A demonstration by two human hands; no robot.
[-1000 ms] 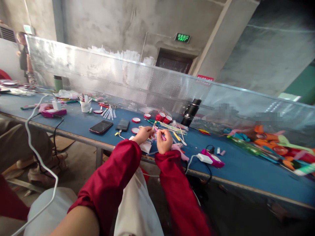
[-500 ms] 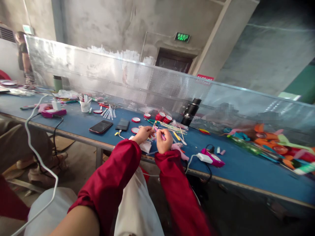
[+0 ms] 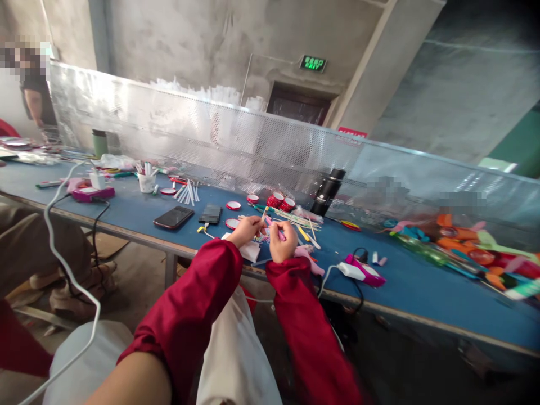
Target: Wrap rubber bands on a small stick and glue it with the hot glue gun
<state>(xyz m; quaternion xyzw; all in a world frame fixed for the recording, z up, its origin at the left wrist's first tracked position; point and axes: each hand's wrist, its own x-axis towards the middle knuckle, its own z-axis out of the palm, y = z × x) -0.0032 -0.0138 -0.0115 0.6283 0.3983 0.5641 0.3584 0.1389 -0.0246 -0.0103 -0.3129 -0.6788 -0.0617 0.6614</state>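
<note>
My left hand (image 3: 248, 229) is closed in a pinch just above the front edge of the blue table. Between its fingertips is a thin stick with a yellow tip (image 3: 265, 211), pointing up. Close beside it on the right, my right hand (image 3: 284, 242) is curled round a slim pink stick-like piece (image 3: 281, 235), mostly hidden by the fingers. The two hands are almost touching. Under them lie a white paper (image 3: 252, 251) and small pastel bits. A red-rimmed round lid (image 3: 232, 224) sits just behind my left hand.
A phone (image 3: 174, 217) lies left of my hands, and a black bottle (image 3: 328, 191) stands behind on the right. A magenta device (image 3: 366, 273) with cables is at right. A white cup of sticks (image 3: 147, 181) stands farther left. A perforated metal screen (image 3: 236, 126) backs the table.
My hands stay in nearly the same place, with the right fingers shifted slightly on the pink piece. At the far left, a person beyond the screen has moved a little to the left.
</note>
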